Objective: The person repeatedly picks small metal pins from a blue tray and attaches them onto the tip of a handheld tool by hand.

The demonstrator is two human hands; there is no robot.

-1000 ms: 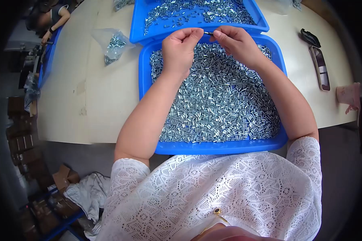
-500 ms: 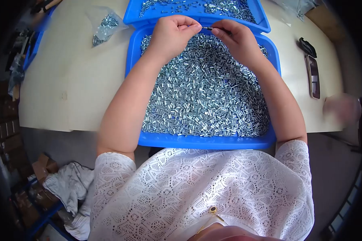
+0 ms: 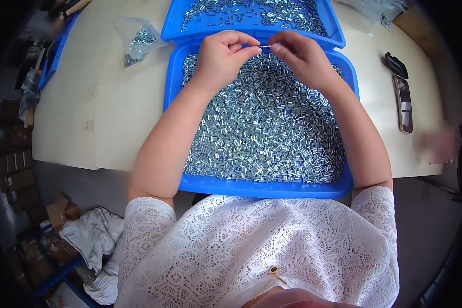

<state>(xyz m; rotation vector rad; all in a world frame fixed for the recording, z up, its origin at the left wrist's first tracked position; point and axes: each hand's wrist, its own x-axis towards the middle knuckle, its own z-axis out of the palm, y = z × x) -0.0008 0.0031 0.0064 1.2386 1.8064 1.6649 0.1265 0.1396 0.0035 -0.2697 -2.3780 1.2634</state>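
A pale bench (image 3: 66, 102) filled the middle of the room, with cardboard boxes (image 3: 15, 164) on the floor side to the left of the near blue bin (image 3: 262, 190). That bin sat at the bench's front edge, thickly covered with small metal cylinders (image 3: 262, 128). Just beyond it stood a far blue bin (image 3: 335, 23), its cylinders lying more thinly, with blue bottom showing between them. Left of the near bin lay a clear bag (image 3: 141, 41) with more cylinders inside; to its right were a phone (image 3: 404, 102) and a black case (image 3: 396, 65).

Above the near bin's far rim, the left hand (image 3: 220, 61) and right hand (image 3: 305, 61) faced each other, fingertips narrowed in a pinch. Between them was a slim piece (image 3: 264, 46), bright in the middle and dark towards the right hand; whether it was one part or two, I could not tell.

Handling of this piece appeared to be under way, its result not yet plain. Both bins held plenty of loose cylinders, but nothing visible separated finished ones from unfinished, so the overall share done could not be judged.
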